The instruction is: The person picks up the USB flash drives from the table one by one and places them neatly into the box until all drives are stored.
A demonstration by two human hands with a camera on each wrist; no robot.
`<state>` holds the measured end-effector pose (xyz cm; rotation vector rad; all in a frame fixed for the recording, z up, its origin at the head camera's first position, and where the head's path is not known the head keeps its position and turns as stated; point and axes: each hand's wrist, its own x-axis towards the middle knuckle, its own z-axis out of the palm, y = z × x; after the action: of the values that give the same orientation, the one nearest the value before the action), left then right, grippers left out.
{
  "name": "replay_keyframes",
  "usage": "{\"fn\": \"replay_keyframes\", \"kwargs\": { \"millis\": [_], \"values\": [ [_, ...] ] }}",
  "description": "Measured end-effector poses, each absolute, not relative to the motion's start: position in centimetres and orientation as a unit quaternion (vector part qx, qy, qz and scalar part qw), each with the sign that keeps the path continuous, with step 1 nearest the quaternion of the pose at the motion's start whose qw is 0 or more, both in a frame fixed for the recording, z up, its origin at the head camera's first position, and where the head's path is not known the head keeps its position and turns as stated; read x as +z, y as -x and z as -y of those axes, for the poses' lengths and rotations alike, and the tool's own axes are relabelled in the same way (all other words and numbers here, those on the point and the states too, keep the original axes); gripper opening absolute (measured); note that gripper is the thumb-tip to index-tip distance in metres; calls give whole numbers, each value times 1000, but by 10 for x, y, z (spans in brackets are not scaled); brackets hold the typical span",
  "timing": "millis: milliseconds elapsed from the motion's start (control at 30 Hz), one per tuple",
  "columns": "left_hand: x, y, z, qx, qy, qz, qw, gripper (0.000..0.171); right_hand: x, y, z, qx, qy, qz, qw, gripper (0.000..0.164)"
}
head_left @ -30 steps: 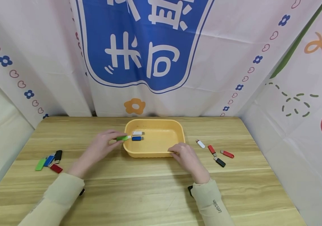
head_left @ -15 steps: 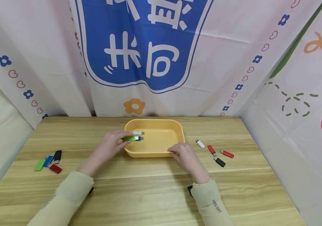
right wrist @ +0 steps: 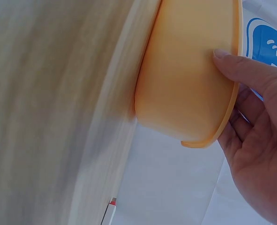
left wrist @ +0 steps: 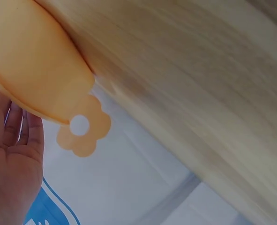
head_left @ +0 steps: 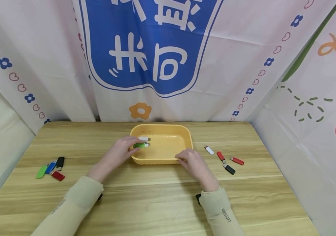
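In the head view, my left hand point(head_left: 120, 153) pinches a green USB stick point(head_left: 139, 145) inside the left part of a yellow plastic tray point(head_left: 161, 161). Its metal plug points right. A white USB stick point(head_left: 145, 139) lies in the tray just behind it; the blue one is mostly covered from sight. The right hand point(head_left: 196, 167) grips the tray's near rim close to its right corner. The right wrist view shows that thumb point(right wrist: 229, 63) pressed on the outer wall, with the other fingers over the rim. In the left wrist view the tray wall hides my left fingertips.
Left on the wooden table point(head_left: 156, 200) lies a group of USB sticks: green point(head_left: 42, 171), blue point(head_left: 51, 167), black point(head_left: 60, 163) and dark red point(head_left: 58, 176). To the tray's right are white point(head_left: 209, 150), red point(head_left: 221, 156), another red point(head_left: 237, 160) and black point(head_left: 229, 169) ones. A printed curtain point(head_left: 230, 65) hangs behind.
My left hand has moved right with the green USB stick, from the tray's left rim to inside it, over the blue stick. The right hand has stayed on the rim.
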<state>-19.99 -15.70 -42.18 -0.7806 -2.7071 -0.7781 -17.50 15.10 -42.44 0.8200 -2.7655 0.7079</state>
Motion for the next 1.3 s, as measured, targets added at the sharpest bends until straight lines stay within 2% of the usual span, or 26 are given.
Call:
{"fn": "replay_keyframes", "kwargs": {
  "millis": [567, 800, 900, 1033, 1167, 1300],
  "values": [
    [-409, 204, 140, -154, 277, 947, 58, 23, -425, 175, -151, 245, -283, 922, 93, 12],
    [-409, 208, 132, -90, 294, 949, 64, 18, -424, 175, -151, 242, -280, 925, 93, 12],
    [-408, 211, 129, -66, 287, 955, 46, 17, -424, 176, -151, 239, -280, 925, 91, 12],
    [-407, 214, 125, -65, 275, 959, 23, 13, -424, 176, -151, 239, -281, 925, 90, 12],
    [-409, 218, 122, -75, 271, 959, 23, 6, -425, 176, -151, 241, -281, 925, 89, 11],
    [-410, 220, 120, -75, 271, 959, 26, 9, -425, 177, -151, 241, -283, 924, 90, 11]
  ]
}}
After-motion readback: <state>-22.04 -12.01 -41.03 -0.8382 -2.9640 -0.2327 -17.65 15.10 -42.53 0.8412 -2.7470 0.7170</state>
